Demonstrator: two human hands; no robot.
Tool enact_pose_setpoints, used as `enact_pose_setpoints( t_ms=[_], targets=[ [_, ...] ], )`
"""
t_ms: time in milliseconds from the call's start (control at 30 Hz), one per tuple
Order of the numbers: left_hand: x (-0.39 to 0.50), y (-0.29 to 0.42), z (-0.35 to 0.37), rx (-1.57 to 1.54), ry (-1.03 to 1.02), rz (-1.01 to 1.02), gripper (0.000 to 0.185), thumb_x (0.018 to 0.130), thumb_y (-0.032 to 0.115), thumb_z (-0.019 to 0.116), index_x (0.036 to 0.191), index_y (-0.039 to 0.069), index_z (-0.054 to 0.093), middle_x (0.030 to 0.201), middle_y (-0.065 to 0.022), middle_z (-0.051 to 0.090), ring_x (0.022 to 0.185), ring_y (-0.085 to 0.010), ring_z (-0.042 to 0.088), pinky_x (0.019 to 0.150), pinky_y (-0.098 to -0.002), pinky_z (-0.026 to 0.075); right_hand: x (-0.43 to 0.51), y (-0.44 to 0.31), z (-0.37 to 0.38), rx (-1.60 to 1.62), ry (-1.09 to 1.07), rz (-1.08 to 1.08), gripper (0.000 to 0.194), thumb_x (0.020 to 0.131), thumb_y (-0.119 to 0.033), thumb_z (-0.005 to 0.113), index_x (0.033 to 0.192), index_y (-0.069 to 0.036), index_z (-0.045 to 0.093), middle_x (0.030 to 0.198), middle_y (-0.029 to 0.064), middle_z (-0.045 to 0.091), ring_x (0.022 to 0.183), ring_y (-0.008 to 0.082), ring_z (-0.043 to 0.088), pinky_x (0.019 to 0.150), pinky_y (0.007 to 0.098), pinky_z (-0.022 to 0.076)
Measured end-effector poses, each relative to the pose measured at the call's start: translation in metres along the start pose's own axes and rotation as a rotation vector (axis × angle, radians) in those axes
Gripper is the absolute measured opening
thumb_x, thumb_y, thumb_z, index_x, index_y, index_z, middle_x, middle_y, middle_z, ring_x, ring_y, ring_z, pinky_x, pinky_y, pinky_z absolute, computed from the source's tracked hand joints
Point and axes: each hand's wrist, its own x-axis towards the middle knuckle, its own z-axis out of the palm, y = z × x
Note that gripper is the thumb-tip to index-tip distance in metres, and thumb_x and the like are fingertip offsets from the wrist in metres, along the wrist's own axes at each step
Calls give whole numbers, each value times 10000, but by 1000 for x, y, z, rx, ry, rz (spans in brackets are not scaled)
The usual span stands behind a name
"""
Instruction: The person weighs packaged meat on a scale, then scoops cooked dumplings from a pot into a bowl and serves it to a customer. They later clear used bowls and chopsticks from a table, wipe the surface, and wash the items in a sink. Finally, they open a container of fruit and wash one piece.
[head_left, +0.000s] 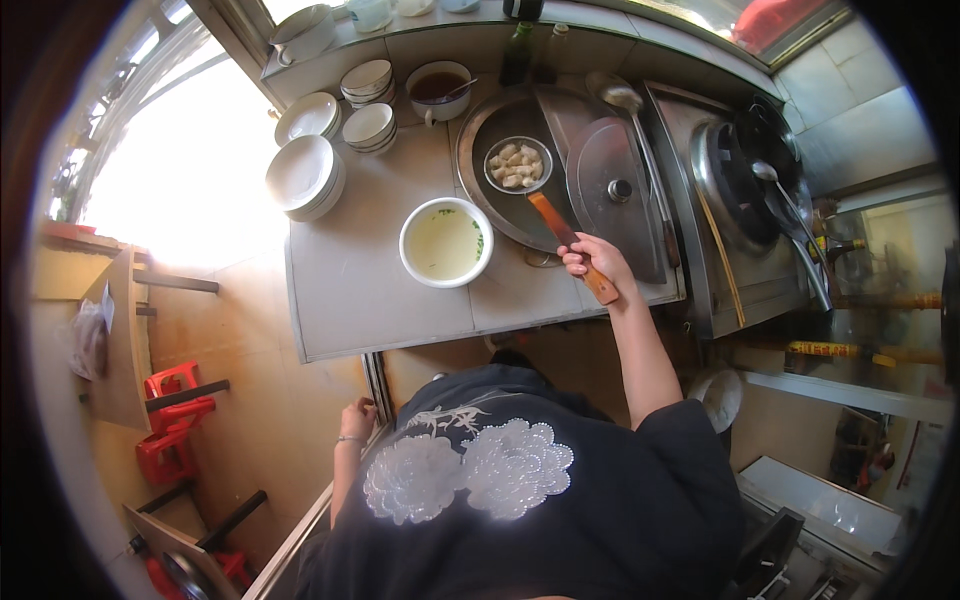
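My right hand (596, 264) grips the wooden handle (553, 217) of a round strainer. In its basket lies a heap of pale dumplings (516, 166), held over the open half of a large round pot (480, 206) set into the counter. A half-moon metal lid (611, 217) with a black knob covers the pot's other half. Left of the pot, a white bowl (439, 259) holds clear yellowish broth with chopped green herbs. Low at my side hangs my left hand (358, 418), near a metal-edged frame; its fingers are bent, and whether they touch anything is unclear.
Stacked white plates (300, 174) and small bowls (369, 126) stand at the counter's left. A mug of dark sauce (440, 88) with a spoon is behind. A long-handled ladle (637, 124) rests right of the lid. Further right are chopsticks (720, 255) and a wok (739, 187).
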Motion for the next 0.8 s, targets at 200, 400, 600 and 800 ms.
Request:
enact_pose_setpoints(
  t_ms=[200,400,600,800],
  targets=[
    [-17,-42,21,12,-118,-24,188,769,214,645,909,90,667,833,-166,667,802,-323,648,762,-393,513,-62,13,17,-60,-67,-15,380,904,4,399,1281,48,375,909,98,498,644,66,394,485,173,365],
    [-12,-74,35,15,-97,46,219,764,235,648,917,79,662,849,-179,662,840,-328,641,778,-400,513,-129,29,58,-224,-50,-48,455,883,2,412,1334,25,350,882,75,482,609,50,384,451,157,353],
    [-19,-76,27,21,-77,47,215,779,250,649,917,85,661,832,-168,663,817,-319,643,760,-400,514,-143,59,75,-346,-42,3,482,873,19,402,1352,-21,367,840,53,473,587,55,389,430,185,350],
    [-29,-94,35,-18,-50,42,183,774,230,658,888,88,667,810,-160,662,789,-309,646,737,-389,516,-138,87,79,-542,-41,-2,513,891,4,401,1393,-35,302,826,37,470,556,43,383,415,191,350]
  ],
)
